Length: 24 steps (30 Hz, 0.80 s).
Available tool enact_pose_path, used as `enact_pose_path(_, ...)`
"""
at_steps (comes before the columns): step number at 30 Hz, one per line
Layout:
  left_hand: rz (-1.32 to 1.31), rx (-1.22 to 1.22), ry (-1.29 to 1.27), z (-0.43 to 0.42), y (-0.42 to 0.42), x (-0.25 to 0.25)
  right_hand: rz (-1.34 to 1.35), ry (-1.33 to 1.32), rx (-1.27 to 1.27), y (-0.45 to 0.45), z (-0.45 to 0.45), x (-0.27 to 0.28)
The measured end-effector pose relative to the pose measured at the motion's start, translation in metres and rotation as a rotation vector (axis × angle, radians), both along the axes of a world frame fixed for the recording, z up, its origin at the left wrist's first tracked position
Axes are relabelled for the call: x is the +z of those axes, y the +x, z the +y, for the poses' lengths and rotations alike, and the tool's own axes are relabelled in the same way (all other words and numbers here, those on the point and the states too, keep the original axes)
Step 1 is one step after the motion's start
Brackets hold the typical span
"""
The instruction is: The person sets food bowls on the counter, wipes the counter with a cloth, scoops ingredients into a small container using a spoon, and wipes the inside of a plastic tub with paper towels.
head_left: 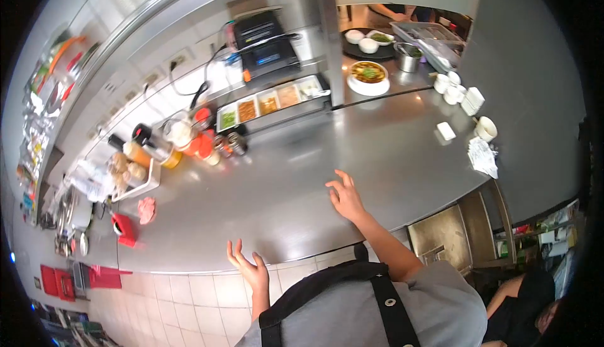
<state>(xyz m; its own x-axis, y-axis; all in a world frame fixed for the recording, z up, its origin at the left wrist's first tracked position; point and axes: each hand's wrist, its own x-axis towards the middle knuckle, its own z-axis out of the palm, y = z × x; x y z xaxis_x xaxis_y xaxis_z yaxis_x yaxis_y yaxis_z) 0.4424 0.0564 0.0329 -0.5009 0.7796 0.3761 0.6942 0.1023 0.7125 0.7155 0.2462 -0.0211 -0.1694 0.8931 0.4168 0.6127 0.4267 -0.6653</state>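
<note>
Over the front edge of the steel counter (296,202), my left hand (250,268) is raised with its fingers apart and nothing in it. My right hand (345,197) is farther in over the counter, fingers spread and holding nothing; whether it touches the steel I cannot tell. Beyond both hands, a rack of small containers (268,103) holds chopped ingredients. In the pass-through opening at the back, a bowl of soup (369,72) with green garnish rests on a white plate (369,89).
Bottles and jars (201,142) line the back left, near a white basket (143,186). A pink cloth (146,210) and a red holder (123,229) lie at left. White cups (450,86), a small white block (445,131) and crumpled paper (482,157) are at right. A person (525,303) is at lower right.
</note>
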Motion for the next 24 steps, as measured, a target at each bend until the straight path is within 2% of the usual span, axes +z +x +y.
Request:
enact_pose_path(4, -0.024, 0.156, -0.039, -0.056, -0.053, -0.014, 0.095, -0.108, 0.046, -0.069, 0.018, 0.001)
enact_pose_path(8, -0.063, 0.304, -0.030, -0.097, -0.090, -0.026, 0.010, -0.112, 0.098, -0.115, 0.034, 0.000)
enact_pose_path(11, -0.044, 0.356, -0.013, -0.104, -0.109, -0.029, -0.106, -0.031, 0.052, -0.130, 0.083, 0.014)
enact_pose_path(14, -0.044, 0.427, 0.015, -0.094, -0.114, -0.026, -0.123, 0.061, -0.098, -0.141, 0.162, 0.022)
enact_pose_path(17, -0.045, 0.453, -0.005, -0.071, -0.105, -0.013, -0.104, -0.089, -0.019, -0.163, 0.205, 0.039)
enact_pose_path(20, -0.060, 0.407, -0.019, -0.038, -0.094, -0.008, -0.143, -0.280, 0.219, -0.197, 0.209, 0.044)
enact_pose_path(21, -0.050, 0.386, -0.043, -0.026, -0.093, -0.008, -0.229, -0.266, 0.248, -0.211, 0.209, 0.036)
enact_pose_path(24, -0.075, 0.298, -0.044, 0.020, -0.100, 0.003, -0.150, -0.255, 0.312, -0.252, 0.217, 0.006)
